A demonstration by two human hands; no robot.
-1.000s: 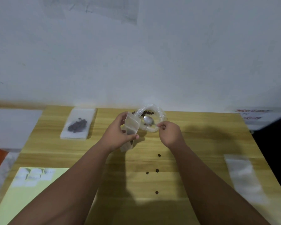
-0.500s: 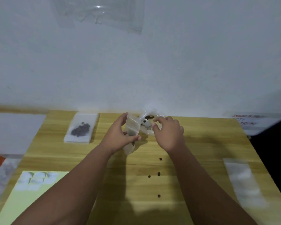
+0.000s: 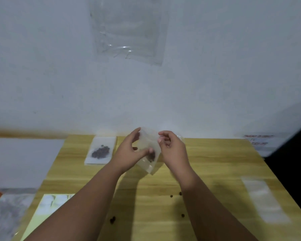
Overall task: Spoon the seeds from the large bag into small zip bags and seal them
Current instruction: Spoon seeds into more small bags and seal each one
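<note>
Red lettering on the white sheet (image 3: 258,140) is illegible.

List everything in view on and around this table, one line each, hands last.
small clear plastic zip bag: one, clear, dark seeds low inside; held over the table's back middle
flat clear seed packet: one, whitish with dark seeds; table, back left
loose dark seeds: several, dark brown; scattered on the near table
long clear plastic strip: one, translucent; table, right side
pale yellow sheet: one, small white pieces on it; near left corner
light wooden table: one, yellowish
clear plastic bag on the wall: one; above the table
white paper with red print: one; beyond the back right corner
left hand: grips the zip bag
right hand: fingers curled at the bag's top edge; grip unclear
</note>
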